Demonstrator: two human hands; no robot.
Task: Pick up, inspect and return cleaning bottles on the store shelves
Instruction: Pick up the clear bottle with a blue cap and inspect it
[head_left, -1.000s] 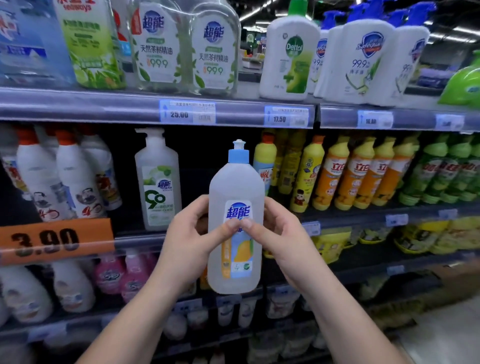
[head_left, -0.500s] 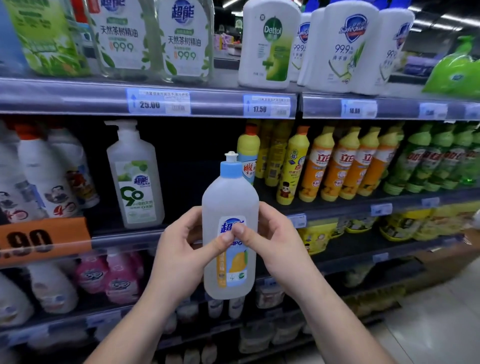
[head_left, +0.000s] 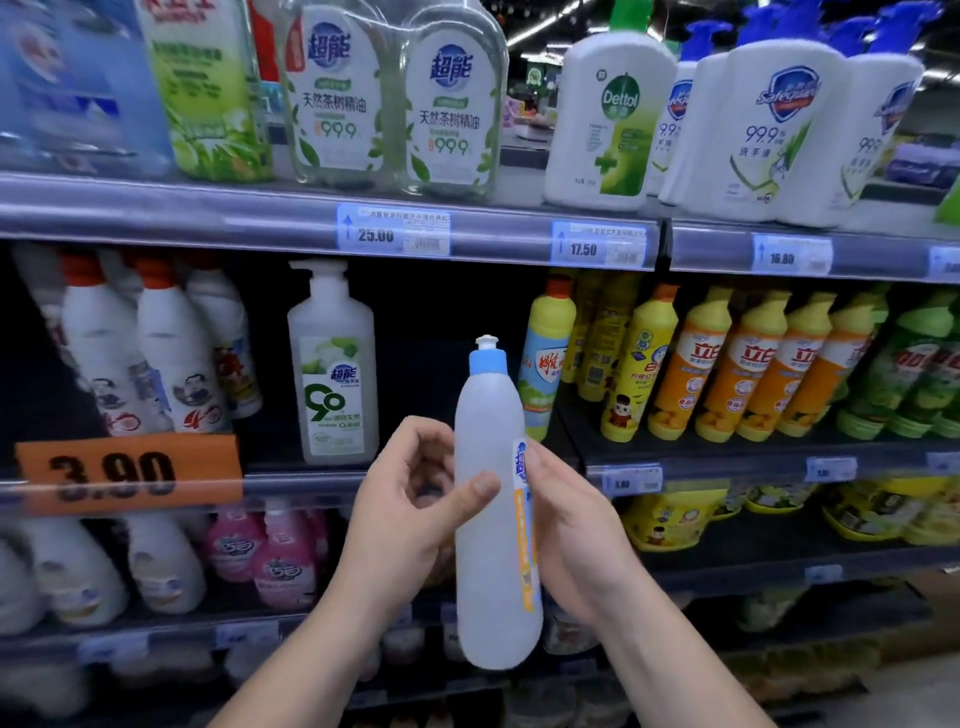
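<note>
Just right of the pump bottle (head_left: 332, 374) and lower down, the left hand (head_left: 400, 525) has its grip clamped on the blue-capped bottle (head_left: 493, 597). The bottle is upright, in front of the shelf (head_left: 291, 480). The right hand (head_left: 571, 540) has its grip clamped on the other side. I cannot tell what is inside.

Dettol bottle (head_left: 608, 119), Safeguard bottle (head_left: 779, 130), 3.90 sign (head_left: 127, 473)

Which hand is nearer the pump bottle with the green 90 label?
Left. The left hand is just below-right of the pump bottle; the right hand is farther right, beyond the held bottle.
</note>
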